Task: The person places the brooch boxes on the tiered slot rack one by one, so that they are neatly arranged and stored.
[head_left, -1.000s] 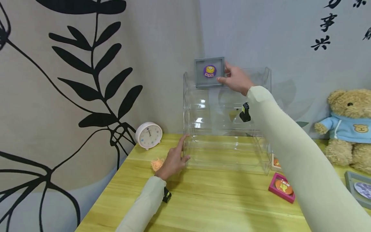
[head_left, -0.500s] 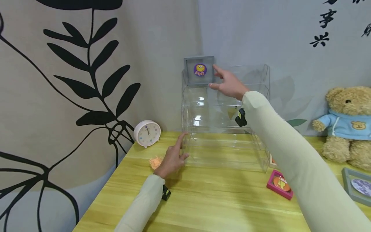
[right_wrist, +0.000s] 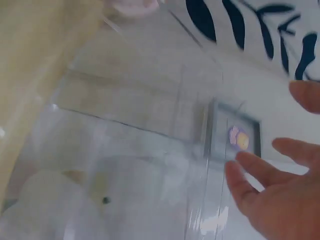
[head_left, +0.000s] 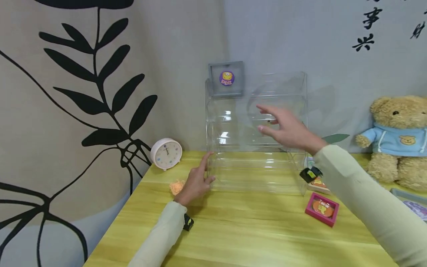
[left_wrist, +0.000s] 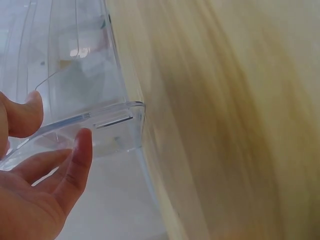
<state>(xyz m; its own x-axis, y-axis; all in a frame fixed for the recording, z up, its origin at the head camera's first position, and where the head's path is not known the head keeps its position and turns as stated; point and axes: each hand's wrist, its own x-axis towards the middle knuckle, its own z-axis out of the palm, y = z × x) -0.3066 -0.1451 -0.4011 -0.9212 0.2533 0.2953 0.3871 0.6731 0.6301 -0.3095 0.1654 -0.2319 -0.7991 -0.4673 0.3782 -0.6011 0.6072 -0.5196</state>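
Note:
A clear plastic tiered rack [head_left: 257, 147] stands on the wooden table against the wall. On its top tier, at the left end, a grey square frame [head_left: 237, 84] leans back, with a purple and yellow round badge [head_left: 227, 78] inside. My left hand [head_left: 195, 184] holds the rack's left side; in the left wrist view the thumb and fingers [left_wrist: 80, 162] straddle the panel's edge. My right hand [head_left: 283, 125] hovers in front of the middle tiers, fingers spread and holding nothing. The right wrist view shows the frame beyond its fingertips.
Right of the rack lie a magenta frame [head_left: 322, 208] with an orange badge and a pale frame [head_left: 318, 185]. A grey frame [head_left: 410, 196] and a teddy bear [head_left: 400, 139] are farther right. At left are a round clock [head_left: 166, 154] and an orange fluffy thing [head_left: 176, 187].
My right hand slid the grey frame left along the top tier, let it go, then drew back down and to the right. My left hand stayed at the rack's side.

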